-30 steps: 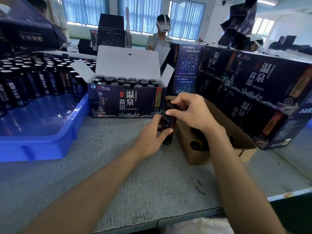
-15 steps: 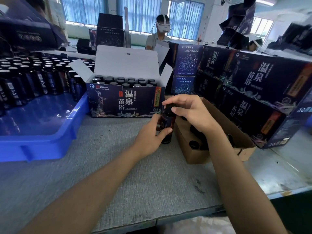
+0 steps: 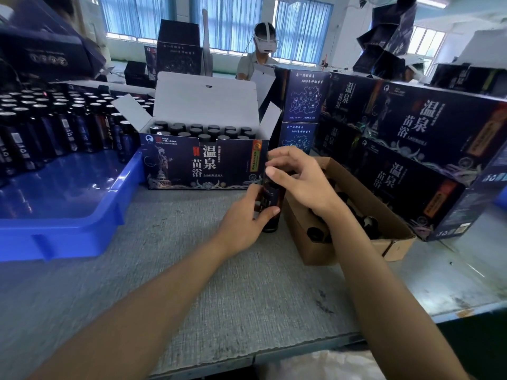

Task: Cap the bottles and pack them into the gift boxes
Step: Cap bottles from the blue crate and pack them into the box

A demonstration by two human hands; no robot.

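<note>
Bottle (image 3: 270, 197) upright on bench (image 3: 219, 283), gripped low by left hand (image 3: 244, 223) fingers (image 3: 267, 212), pinched at top by right hand (image 3: 301, 185) fingers (image 3: 275, 172).

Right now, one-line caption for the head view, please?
Left hand grips a dark bottle upright on the table; right hand pinches its top, beside an open gift box of capped bottles.

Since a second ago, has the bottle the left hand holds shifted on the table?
No. The bottle stands just off the front right corner of the open gift box, beside the cardboard box, as before; the left hand grips it.
</note>
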